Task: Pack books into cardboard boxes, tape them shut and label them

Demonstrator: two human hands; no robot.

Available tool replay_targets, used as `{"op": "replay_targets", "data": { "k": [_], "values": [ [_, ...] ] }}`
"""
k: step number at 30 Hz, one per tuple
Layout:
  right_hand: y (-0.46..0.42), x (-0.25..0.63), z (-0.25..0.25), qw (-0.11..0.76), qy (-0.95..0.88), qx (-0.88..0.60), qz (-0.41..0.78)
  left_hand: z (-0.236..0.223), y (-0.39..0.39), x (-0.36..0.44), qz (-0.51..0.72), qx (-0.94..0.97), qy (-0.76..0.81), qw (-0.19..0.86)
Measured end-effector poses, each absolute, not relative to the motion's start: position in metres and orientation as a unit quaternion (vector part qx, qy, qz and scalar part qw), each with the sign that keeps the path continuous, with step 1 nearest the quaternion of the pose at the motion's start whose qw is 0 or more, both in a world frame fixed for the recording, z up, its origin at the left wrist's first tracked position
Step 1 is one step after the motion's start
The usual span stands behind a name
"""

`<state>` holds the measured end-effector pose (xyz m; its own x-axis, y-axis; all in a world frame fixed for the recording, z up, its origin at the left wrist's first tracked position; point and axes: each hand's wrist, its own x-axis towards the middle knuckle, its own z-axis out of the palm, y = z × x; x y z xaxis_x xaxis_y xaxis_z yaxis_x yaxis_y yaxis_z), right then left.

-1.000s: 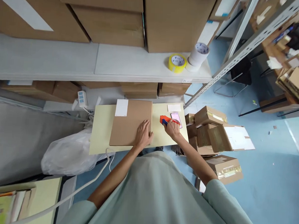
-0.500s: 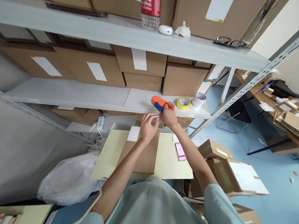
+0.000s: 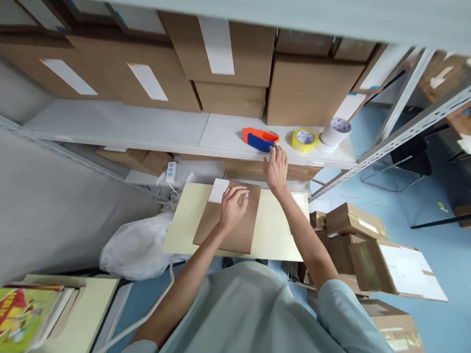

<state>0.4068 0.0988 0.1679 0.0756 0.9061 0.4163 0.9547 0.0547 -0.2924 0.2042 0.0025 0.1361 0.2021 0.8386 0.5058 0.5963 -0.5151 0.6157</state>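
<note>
On the shelf (image 3: 155,124) now lies the tape dispenser (image 3: 260,140); the right hand (image 3: 276,169) has let go. The left hand (image 3: 233,208), loose too, is over the cardboard box (image 3: 241,232).

No wording could be read with certainty. Red-patched large lettering (image 3: 5,312) on a yellow-green printed cover (image 3: 46,310) was too blurred. White paper labels (image 3: 216,45) on brown cardboard boxes (image 3: 250,53) showed no legible print, nor did the white rectangular label (image 3: 216,191) on the flat brown cardboard box (image 3: 246,219). Purple core markings (image 3: 305,136) in the yellow tape roll (image 3: 302,147) and small print on a white sticker (image 3: 317,164) at the grey metal shelf's edge (image 3: 174,145) were too small.
</note>
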Motion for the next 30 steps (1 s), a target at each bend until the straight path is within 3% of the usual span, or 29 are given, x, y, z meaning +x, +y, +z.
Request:
{"op": "replay_targets", "data": {
  "k": [5, 11, 15, 18, 30],
  "values": [
    [-0.019, 0.405, 0.07, 0.248, -0.644, -0.722, 0.051, 0.047, -0.048, 0.209, 0.275, 0.8, 0.493, 0.206],
    [-0.162, 0.389, -0.017, 0.11, -0.615, -0.75, 0.217, 0.003, -0.075, 0.215, 0.177, 0.827, 0.491, 0.211],
    [-0.22, 0.372, -0.03, 0.024, -0.634, -0.705, 0.316, -0.003, -0.075, 0.215, 0.184, 0.822, 0.498, 0.207],
    [-0.228, 0.356, -0.029, 0.005, -0.658, -0.665, 0.354, -0.005, -0.076, 0.215, 0.196, 0.82, 0.5, 0.198],
    [-0.169, 0.334, -0.023, -0.018, -0.668, -0.661, 0.341, -0.006, -0.077, 0.215, 0.199, 0.819, 0.502, 0.194]
  ]
}}
